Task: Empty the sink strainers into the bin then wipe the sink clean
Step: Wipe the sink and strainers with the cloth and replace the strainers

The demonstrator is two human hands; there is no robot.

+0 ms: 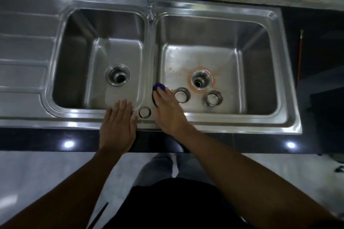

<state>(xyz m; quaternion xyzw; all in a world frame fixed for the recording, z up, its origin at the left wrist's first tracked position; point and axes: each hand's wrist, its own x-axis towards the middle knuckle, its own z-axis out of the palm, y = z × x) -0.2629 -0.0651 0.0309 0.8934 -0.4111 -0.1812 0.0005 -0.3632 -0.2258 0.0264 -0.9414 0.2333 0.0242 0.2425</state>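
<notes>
Blue cloth [158, 87] under the right hand [167, 110], two strainers [182, 95] just beside.

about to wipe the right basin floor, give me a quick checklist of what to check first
1. Cloth ready: ok. The right hand presses the blue cloth against the right basin's left wall.
2. Support: ok. The left hand lies flat on the front rim.
3. Strainers out: ok. The left drain and right drain are open.
4. Floor free to wipe: not ok. Two strainers sit on it beside the right drain.
5. Residue: not ok. An orange ring surrounds the right drain.
</notes>
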